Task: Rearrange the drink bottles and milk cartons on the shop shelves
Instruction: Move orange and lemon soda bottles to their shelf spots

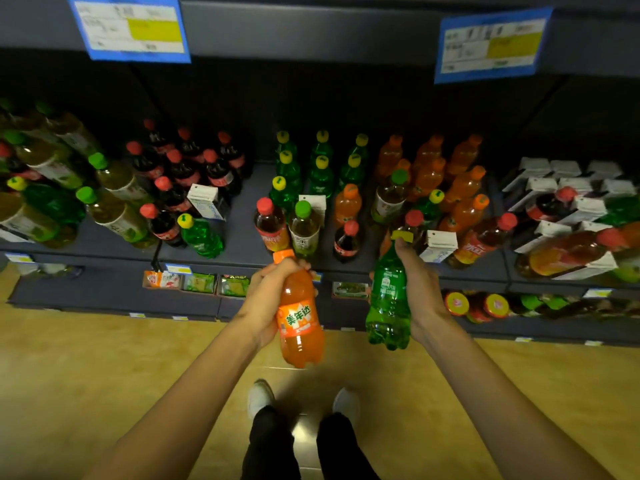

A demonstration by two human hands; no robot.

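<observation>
Nearest: your shoes (pixel 262 398) on the wood floor (pixel 104 368). Above them, your L hand (pixel 266 299) has its fingers wrapped round the orange soda btl (pixel 300 317), held in the air, cap toward the shelf (pixel 239 237). Your R hand (pixel 415 289) grasps the green soda btl (pixel 388 306) by its upper body, also in the air, just right of the orange one. Farther: the shelf w/ mixed btls, a milk carton (pixel 206 202) left of centre, more cartons far right.

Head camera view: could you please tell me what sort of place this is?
Most likely a small shop's drinks aisle: shelves crowded with bottled drinks, blue price tags on the shelf above, and milk cartons at the right.
</observation>
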